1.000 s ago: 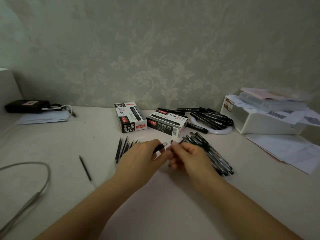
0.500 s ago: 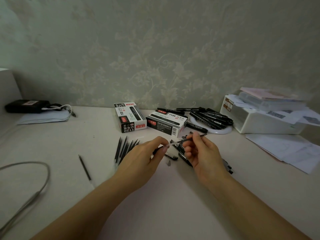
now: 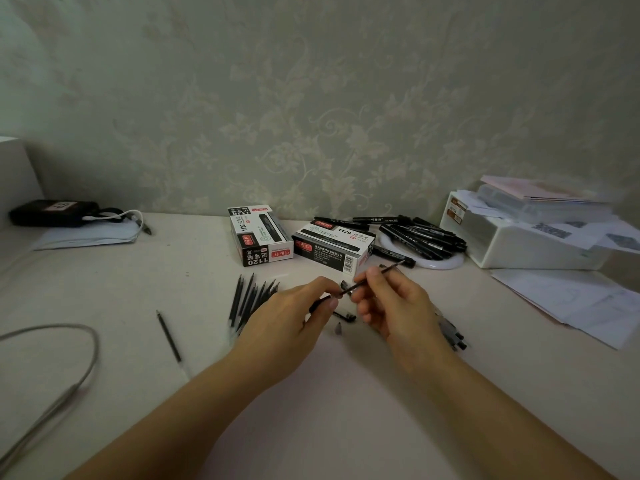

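Note:
My left hand (image 3: 291, 317) grips a black pen barrel (image 3: 317, 304) just above the table. My right hand (image 3: 391, 306) pinches a thin black refill (image 3: 389, 270) that slants up to the right, its lower end at the barrel's mouth. Under the hands lie a small grey pen tip (image 3: 338, 328) and a dark cap piece (image 3: 346, 317). A fan of loose refills (image 3: 247, 299) lies left of my left hand. A pile of pens (image 3: 453, 336) shows behind my right wrist, mostly hidden.
Two marker boxes (image 3: 259, 239) (image 3: 334, 247) stand at the back, with a heap of black markers (image 3: 422, 237) on a white ring. A white box with papers (image 3: 530, 244) is at the right. A single refill (image 3: 169, 336) and a grey cable (image 3: 69, 362) lie left.
My hands have drawn apart from the pen pile. My right hand pulled a refill out and lifted it, and now brings its lower end back to the barrel in my left hand.

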The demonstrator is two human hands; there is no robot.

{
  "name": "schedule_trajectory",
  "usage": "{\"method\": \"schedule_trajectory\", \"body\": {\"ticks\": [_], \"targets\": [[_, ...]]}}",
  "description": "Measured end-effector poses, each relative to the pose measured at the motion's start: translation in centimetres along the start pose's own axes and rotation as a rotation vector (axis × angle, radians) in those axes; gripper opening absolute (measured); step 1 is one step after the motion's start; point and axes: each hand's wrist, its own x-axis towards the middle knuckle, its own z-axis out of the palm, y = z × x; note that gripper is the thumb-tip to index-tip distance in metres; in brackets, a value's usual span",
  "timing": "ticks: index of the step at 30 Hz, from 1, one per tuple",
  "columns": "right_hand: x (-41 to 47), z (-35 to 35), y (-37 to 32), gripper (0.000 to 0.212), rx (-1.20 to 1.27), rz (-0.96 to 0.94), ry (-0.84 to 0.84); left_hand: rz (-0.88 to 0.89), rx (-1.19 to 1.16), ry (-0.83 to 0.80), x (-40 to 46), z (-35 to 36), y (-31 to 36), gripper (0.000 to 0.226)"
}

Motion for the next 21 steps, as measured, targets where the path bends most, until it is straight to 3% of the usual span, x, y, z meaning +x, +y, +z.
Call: {"method": "schedule_trajectory", "body": {"ticks": [6, 12, 15, 19, 21], "targets": [[-0.7, 0.5, 0.5, 0.016, -0.335, -0.076, -0.205, -0.01, -0.057, 0.011, 0.0, 0.0, -0.3, 0.021], [-0.6, -0.2, 0.6, 0.017, -0.728, -0.266, -0.09, -0.075, -0.069, 0.042, 0.2, 0.1, -0.7, 0.017], [-0.5, -0.4, 1.0, 0.018, -0.995, -0.368, -0.138, -0.087, -0.056, 0.043, 0.2, 0.0, -0.6, 0.018], [-0.4, -0.3, 1.4, 0.01, -1.122, -0.363, -0.239, -0.079, -0.029, 0.031, 0.1, -0.1, -0.6, 0.016], [-0.4, -0.2, 1.3, 0.004, -0.997, -0.339, -0.167, -0.075, -0.019, 0.016, 0.1, -0.1, -0.6, 0.016]]}}
